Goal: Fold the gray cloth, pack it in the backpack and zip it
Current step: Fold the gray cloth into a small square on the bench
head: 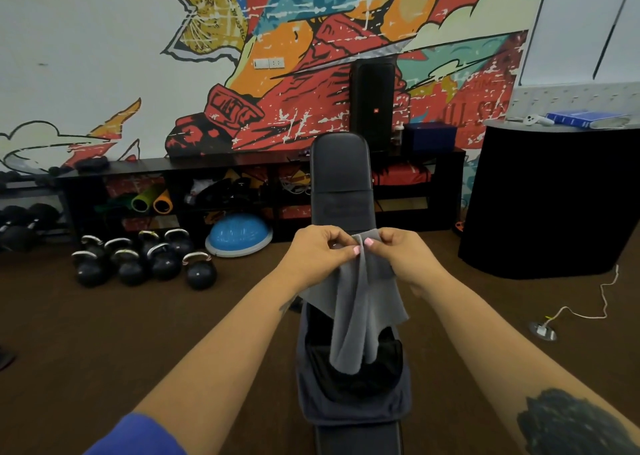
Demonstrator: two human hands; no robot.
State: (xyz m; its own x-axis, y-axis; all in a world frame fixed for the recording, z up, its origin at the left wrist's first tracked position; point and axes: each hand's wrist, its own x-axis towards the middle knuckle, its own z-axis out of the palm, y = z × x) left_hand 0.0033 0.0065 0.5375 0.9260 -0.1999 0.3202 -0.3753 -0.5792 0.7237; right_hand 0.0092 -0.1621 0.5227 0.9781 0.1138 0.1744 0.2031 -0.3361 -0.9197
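Note:
The gray cloth (356, 302) hangs in the air above a dark navy backpack (349, 402), which lies open on a black padded bench (341, 174). My left hand (318, 255) and my right hand (403, 257) pinch the cloth's top edge close together, thumbs almost touching. The cloth droops in loose folds, and its lower end dangles over the backpack's open black mouth. The cloth and my hands hide part of the backpack.
Several kettlebells (145, 259) and a blue balance dome (239, 234) sit on the brown floor to the left. A low black shelf (207, 170) runs along the mural wall, with a tall speaker (372, 104). A black counter (550, 201) stands to the right, a white cable (588, 311) trailing near it.

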